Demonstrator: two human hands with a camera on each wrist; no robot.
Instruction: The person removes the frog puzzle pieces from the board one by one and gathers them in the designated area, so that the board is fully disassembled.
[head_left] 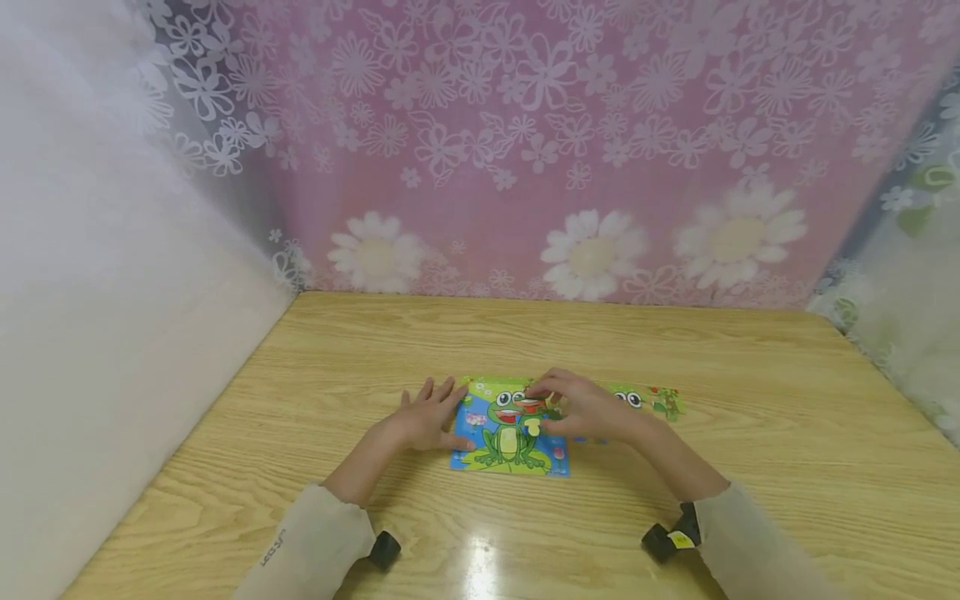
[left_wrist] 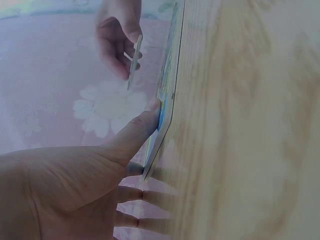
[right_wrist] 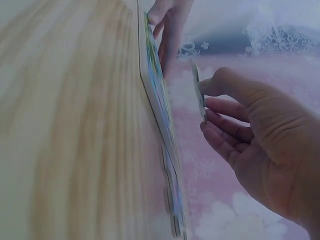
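Observation:
A board with a printed green frog (head_left: 510, 450) on a lily pad lies flat on the table. My left hand (head_left: 431, 421) is at its left edge, fingers spread and straight. In the left wrist view, its thumb (left_wrist: 137, 132) rests on the board's surface near a corner. My right hand (head_left: 588, 407) holds a thin jigsaw puzzle piece (right_wrist: 198, 95) between thumb and fingers, raised above the board. Part of a frog's red mouth shows on this piece in the head view. The hand hides the board's upper right part.
Right of the board lie more frog-picture puzzle pieces (head_left: 663, 402), partly behind my right hand. The wooden table (head_left: 360, 342) meets a pink flowered curtain (head_left: 480, 192) at the back. White cloth (head_left: 112, 275) hangs on the left.

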